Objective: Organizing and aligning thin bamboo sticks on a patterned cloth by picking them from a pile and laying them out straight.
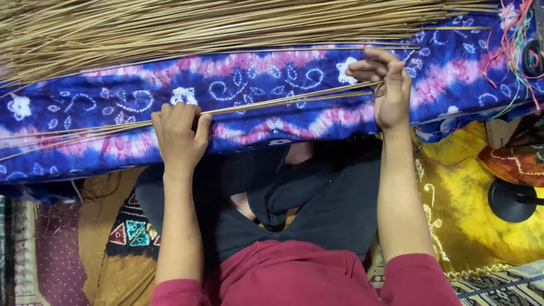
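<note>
Blue-pink tie-dye cloth, tan sticks

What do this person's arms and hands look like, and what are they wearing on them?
Both forearms are bare. Dark red sleeves are pushed up near the elbows. The left hand and the right hand are bare, with no gloves. No rings, watch or bracelets show from this view.
</note>
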